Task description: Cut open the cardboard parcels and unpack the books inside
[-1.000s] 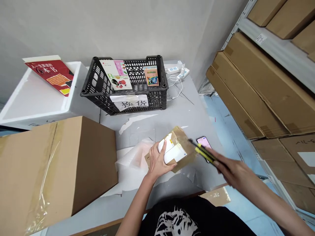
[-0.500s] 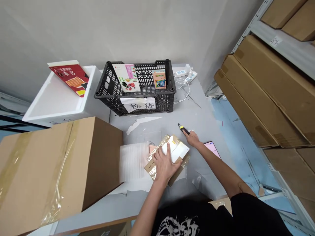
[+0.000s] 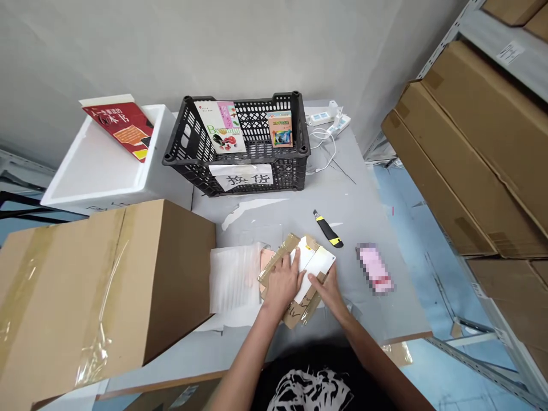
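Observation:
A small taped brown cardboard parcel [image 3: 303, 308] with a white label [image 3: 315, 264] lies on the grey table [image 3: 363, 205] in front of me. My left hand [image 3: 283, 281] lies flat on its top, fingers stretched over the label. My right hand [image 3: 329, 289] grips the parcel's right near edge, fingers curled on the cardboard. A black and yellow utility knife [image 3: 327, 228] rests on the table just beyond the parcel, touched by neither hand. A phone [image 3: 374, 267] lies to the right of the parcel.
A large brown carton [image 3: 98, 285] stands at my left. White foam wrap [image 3: 233, 277] lies beside the parcel. Behind it are a black plastic crate [image 3: 240, 145] holding books, a white foam box [image 3: 103, 165] and power strips [image 3: 329, 120]. Shelves of cartons [image 3: 471, 142] fill the right.
My right hand carried the knife forward, laid it on the table beyond the parcel, then came back to grip the parcel's right edge. My left hand stayed on the parcel.

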A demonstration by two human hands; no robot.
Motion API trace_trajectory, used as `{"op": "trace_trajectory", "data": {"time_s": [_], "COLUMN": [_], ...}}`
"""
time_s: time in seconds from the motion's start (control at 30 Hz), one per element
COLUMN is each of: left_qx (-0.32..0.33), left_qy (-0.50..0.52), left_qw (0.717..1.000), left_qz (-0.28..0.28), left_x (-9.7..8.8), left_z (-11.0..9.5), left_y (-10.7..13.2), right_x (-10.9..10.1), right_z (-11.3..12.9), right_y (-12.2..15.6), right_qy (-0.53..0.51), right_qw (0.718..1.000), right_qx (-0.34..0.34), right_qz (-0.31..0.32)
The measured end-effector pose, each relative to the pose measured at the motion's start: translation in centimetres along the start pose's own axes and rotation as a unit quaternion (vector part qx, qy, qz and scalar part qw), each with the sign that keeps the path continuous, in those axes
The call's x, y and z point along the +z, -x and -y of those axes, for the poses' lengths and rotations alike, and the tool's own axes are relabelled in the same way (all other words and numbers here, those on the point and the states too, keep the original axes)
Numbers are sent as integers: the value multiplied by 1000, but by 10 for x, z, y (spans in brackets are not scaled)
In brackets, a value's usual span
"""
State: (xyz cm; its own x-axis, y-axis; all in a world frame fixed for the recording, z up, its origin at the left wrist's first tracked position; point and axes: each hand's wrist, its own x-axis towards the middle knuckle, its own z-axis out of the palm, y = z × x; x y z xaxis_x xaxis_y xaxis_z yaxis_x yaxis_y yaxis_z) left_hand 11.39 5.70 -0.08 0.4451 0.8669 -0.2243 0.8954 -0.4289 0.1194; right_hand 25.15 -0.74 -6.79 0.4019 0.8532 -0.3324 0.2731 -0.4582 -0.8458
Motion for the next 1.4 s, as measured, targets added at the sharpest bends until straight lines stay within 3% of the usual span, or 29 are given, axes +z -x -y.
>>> {"op": "trace_trajectory", "data": {"time_s": [0.13,0.3,0.43,0.57,0.7,0.93,1.03,1.13,1.27,1.4], "left_qx": [26,61,83,84,57,-25,-64,-68,-82,-103], "left_qy": [-26,-4,8,112,181,361,339,277,209,180], "left_qw": [999,998,996,986,977,931,937,957,970,974], "left_qz": [7,3,30,86,96,40,47,60,87,95], "left_x": [3,9,6,-5,-14,-4,-3,-6,-12,-13], "left_z": [-4,-2,8,22,33,59,50,27,2,-5], "left_y": [-3,-4,-5,-2,4,11,18,24,26,25], "right_x": [16,13,9,1,-6,-18,-8,6,12,-5], "right_z": [-2,-10,-10,0,6,-1,14,34,50,42], "right_y": [0,-5,-7,-11,-11,-8,-3,4,6,1], "right_qy": [-79,-137,-160,-143,-137,-81,43,179,257,214], "right_qw": [997,989,985,986,987,990,998,984,966,972], "right_qx": [23,29,25,16,5,-11,-12,-16,-32,-41], "right_qz": [14,54,67,89,87,111,33,-3,8,92]}}
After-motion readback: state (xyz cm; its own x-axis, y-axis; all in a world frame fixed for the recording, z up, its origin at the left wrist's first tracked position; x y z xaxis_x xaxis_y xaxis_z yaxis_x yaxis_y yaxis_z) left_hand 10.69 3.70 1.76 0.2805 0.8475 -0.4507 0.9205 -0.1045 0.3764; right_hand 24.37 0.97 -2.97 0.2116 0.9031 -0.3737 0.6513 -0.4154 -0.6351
